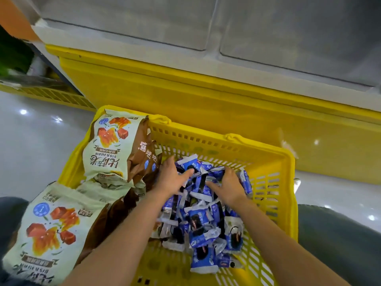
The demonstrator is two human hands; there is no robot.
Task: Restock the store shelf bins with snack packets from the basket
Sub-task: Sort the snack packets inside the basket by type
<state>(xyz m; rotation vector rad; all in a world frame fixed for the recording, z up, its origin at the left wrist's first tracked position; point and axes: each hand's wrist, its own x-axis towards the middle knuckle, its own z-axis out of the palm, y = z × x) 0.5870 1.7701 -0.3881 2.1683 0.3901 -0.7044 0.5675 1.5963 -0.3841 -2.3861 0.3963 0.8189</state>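
Lead: Both your hands are down in the yellow basket (287, 182), on the heap of small blue-and-white snack packets (199, 220) piled along its right side; the big bags (109, 145) lean at the left wall, beside the heap and no part of this scoop.

Spotter: Your left hand (172, 179) lies flat on the heap, fingers (168, 164) spread and thumb out; nothing is pinched there. Your right hand (229, 183) bends its fingers down into the far side of the heap; the tips are buried, so I cannot tell whether they hold a packet.

Lead: I'd judge this the gathering step; draw the two hands toward each other under the loose top layer and cup them, rather than pinching single wrappers; the wrappers look slippery and would likely slide off a flat palm.

Spotter: Take a modest scoop; the shelf bins (127, 23) sit above and beyond the basket, so anything perched on top may drop to the floor (31, 145) on the lift; close your thumbs over the load and tilt your palms inward.
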